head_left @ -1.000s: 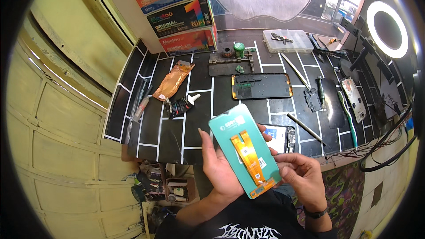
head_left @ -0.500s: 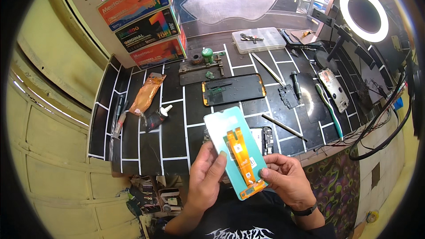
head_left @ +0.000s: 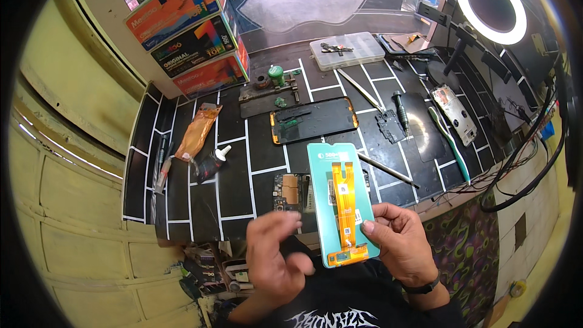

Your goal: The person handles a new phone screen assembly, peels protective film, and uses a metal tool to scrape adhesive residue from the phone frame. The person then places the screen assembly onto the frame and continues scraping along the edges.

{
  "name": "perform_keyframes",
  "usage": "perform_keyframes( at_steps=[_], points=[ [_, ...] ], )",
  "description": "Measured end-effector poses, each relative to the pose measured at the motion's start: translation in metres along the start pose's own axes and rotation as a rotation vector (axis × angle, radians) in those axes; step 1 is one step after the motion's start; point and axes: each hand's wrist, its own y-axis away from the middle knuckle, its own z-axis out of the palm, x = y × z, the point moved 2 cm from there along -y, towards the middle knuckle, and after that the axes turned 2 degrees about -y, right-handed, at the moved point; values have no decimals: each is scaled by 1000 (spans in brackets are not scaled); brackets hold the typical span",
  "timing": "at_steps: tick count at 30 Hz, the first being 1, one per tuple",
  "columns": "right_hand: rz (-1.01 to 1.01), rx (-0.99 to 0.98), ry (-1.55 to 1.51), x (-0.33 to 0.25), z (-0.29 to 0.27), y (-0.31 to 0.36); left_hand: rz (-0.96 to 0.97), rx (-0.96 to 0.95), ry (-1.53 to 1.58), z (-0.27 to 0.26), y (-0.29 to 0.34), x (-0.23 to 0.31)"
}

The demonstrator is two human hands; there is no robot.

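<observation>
A phone screen panel (head_left: 327, 234) with a teal backing is held nearly upright over the table's front edge. An orange flex cable (head_left: 347, 206) runs down its back to a small connector strip at the bottom. My right hand (head_left: 402, 246) grips the panel's lower right edge between thumb and fingers. To the left of the panel, my left hand (head_left: 274, 261) is off it, thumb and fingers apart, slightly blurred, holding nothing. Behind the panel lies an opened phone body (head_left: 291, 193) with its circuit board showing; the panel hides its middle.
Beyond the panel lies a black phone frame (head_left: 314, 120). A metal rod (head_left: 388, 170), tweezers (head_left: 361, 89), a screwdriver (head_left: 401, 112) and a toothbrush (head_left: 449, 144) lie to the right. A black glue tube (head_left: 209, 167) sits left; stacked boxes (head_left: 194, 42) and a ring light (head_left: 518, 6) stand behind.
My left hand has let go of the panel and moved down and left. The panel has turned more upright and shifted slightly right, staying in my right hand. The view has shifted a little.
</observation>
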Motion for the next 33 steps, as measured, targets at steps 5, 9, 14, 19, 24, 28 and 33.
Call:
perform_keyframes(
  at_steps=[5, 9, 14, 19, 24, 28, 33],
  points=[
    [1, 33, 18, -6, 6, 3, 343, -238, -427, -8, 3, 23],
    [-62, 20, 48, -6, 8, 3, 316, -223, -514, -4, 4, 26],
    [-231, 66, 145, -9, 16, 10, 355, -221, -649, 0, 2, 29],
    [-292, 41, 149, -3, 19, 11, 312, -169, -663, 4, -2, 30],
    [-261, 30, 120, -4, 22, 13, 237, -224, -752, 7, -8, 37],
    [-215, 36, 128, -6, 21, 14, 213, -230, -693, 8, -9, 35],
    [-135, 12, 85, -5, 17, 12, 196, -96, -466, 1, 0, 26]
  ],
)
